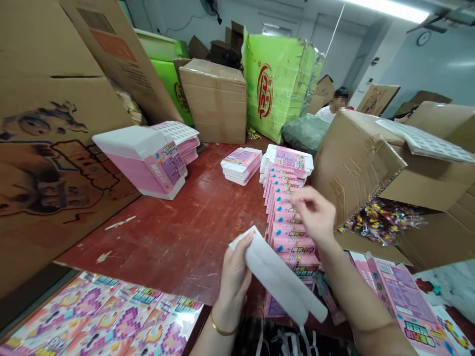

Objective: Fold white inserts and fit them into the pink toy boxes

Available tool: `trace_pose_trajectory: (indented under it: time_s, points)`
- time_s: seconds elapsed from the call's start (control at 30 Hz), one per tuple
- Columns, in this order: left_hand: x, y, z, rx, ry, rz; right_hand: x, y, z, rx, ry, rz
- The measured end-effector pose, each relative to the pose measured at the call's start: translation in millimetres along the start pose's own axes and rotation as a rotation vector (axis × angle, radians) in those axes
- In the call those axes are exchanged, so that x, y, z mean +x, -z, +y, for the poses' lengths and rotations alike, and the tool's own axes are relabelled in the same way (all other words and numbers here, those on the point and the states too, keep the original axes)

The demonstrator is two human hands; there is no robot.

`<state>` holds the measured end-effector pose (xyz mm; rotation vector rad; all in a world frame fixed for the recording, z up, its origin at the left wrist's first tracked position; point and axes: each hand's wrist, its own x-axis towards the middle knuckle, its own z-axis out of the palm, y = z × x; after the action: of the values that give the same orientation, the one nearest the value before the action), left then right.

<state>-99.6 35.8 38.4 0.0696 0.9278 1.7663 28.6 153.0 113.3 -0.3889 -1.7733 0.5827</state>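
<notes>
The left hand [234,279] grips a white card piece [276,274] by its upper end, thumb on top; the piece slants down to the right above the near edge of the table [200,212]. The right hand [317,212] is raised over a row of pink boxes [285,231], fingers curled; whether it holds anything cannot be told, as the fingertips are blurred. The row's near end is partly covered by the card piece and right forearm. At its far end sits a stack of flat boxes [289,159], with a smaller stack [241,165] just beside it. A large pink box [139,160] with a white top lies tilted at left, near a brown carton wall [37,163] that closes off that side. On the right, an open carton [358,163] of creased corrugated board crowds the row; clear, shiny bags [384,220] of small multicoloured pieces show in its shadow. Behind stand a taped carton [215,101], a glossy green bin [274,84] and a crumpled sack [306,133]. The table is red-brown, scuffed and scratched. Glossy printed packs [107,316] are cut off at lower left. A co-worker [326,113] is mostly hidden behind the cartons.
</notes>
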Motion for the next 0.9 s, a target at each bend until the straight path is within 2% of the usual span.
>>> trace_pose_trajectory:
  time_s: [0.03,0.07,0.13,0.2,0.27,0.37,0.47,0.6,0.73,0.9]
  points:
    - [1,3.9,4,0.001,0.003,0.021,23,-1,21,-0.036,-0.041,0.026]
    - [2,7.8,8,0.003,0.003,0.041,46,-3,45,-0.104,-0.08,-0.005]
    - [5,16.2,17,-0.002,-0.01,0.092,90,-5,95,-0.313,-0.256,-0.147]
    - [10,25.3,27,-0.027,-0.04,0.154,122,-6,142,-0.479,-0.363,-0.277]
    - [16,34.9,37,-0.059,-0.082,0.202,139,-4,178,-0.553,-0.411,-0.348]
    - [26,47.2,49,-0.088,-0.119,0.258,145,5,214,-0.621,-0.473,-0.441]
    - [37,52.4,58,-0.102,-0.133,0.286,142,12,235,-0.657,-0.538,-0.595]
    - [55,51.3,66,-0.099,-0.124,0.269,135,11,248,-0.673,-0.59,-0.745]
    - [73,52.4,73,-0.072,-0.108,0.22,130,7,253,-0.682,-0.611,-0.786]
    - [89,55.5,76,-0.067,-0.139,0.236,122,3,258,-0.684,-0.633,-0.811]
